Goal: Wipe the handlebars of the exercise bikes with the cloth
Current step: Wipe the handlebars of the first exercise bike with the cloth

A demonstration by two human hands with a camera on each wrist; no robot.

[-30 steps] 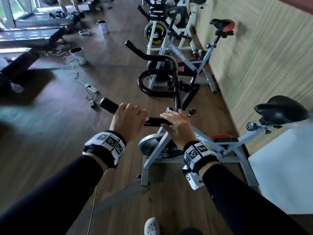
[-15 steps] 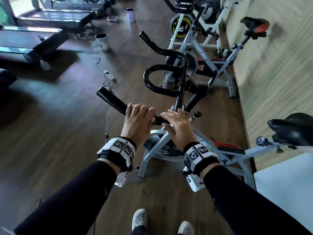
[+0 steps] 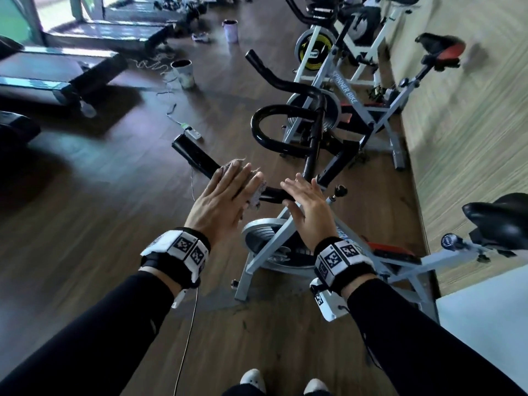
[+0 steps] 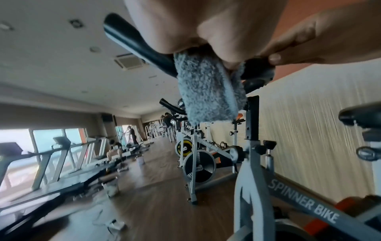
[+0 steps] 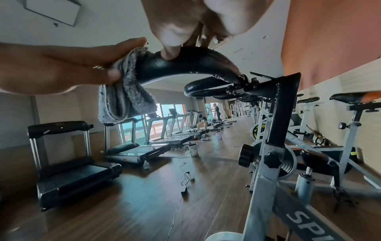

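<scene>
The nearest bike's black handlebar (image 3: 197, 158) runs from upper left to the stem. A grey fluffy cloth (image 3: 255, 192) is draped over it and hangs down (image 4: 206, 91). My left hand (image 3: 231, 181) lies on the cloth with straight fingers. In the right wrist view its thumb (image 5: 111, 75) presses the cloth (image 5: 123, 101) from below, pinching it against the fingers. My right hand (image 3: 305, 198) hovers over the bar just right of the cloth, fingers straight. Only its thumb (image 5: 171, 52) touches the bar (image 5: 195, 63).
A second spinner bike (image 3: 340, 90) with looped handlebars stands just beyond, more bikes behind it. The near bike's saddle (image 3: 497, 221) is at my right, by the wall (image 3: 457, 138). Treadmills (image 3: 71, 70), buckets (image 3: 184, 72) and a power strip (image 3: 193, 134) with cords are on the left floor.
Both hands gripped the bar with curled fingers before. Their fingers have since straightened and lifted, and the cloth now shows under my left hand.
</scene>
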